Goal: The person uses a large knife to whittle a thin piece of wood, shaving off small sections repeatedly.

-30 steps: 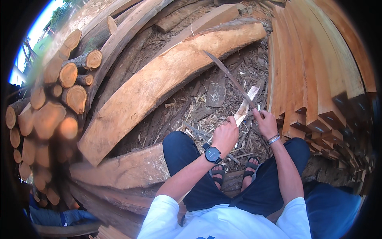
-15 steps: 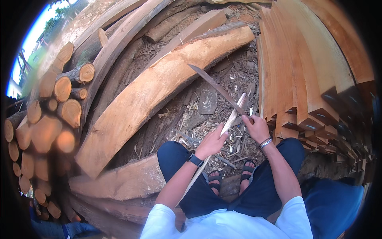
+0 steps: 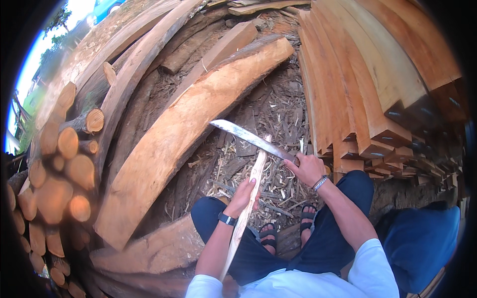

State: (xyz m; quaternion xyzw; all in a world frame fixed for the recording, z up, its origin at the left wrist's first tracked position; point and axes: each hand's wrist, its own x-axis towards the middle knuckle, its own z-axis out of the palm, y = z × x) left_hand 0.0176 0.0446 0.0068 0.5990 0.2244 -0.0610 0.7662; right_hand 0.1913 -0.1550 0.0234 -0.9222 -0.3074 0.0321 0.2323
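Observation:
My left hand (image 3: 243, 197) is closed around a pale, peeled wooden stick (image 3: 241, 229), which slants from beside my left upper arm up past my knees. In my right hand (image 3: 306, 170) is the handle end of a machete (image 3: 247, 136), its long grey blade pointing up and to the left. The blade crosses the stick near its upper tip; whether it touches the wood I cannot tell. My right fingers hide most of the handle. Below my hands, wood chips and shavings (image 3: 278, 185) cover the ground between my knees.
A long, thick slab of wood (image 3: 169, 134) lies diagonally ahead on the left. Cut logs (image 3: 79, 171) are piled at the far left. Sawn beams (image 3: 348, 74) stand stacked along the right. Blue cloth (image 3: 422, 243) shows beside my right knee.
The blade has turned so its bright flat side shows, and its tip sits lower and further left. The stick stands steeper, and my left hand is lower and further left.

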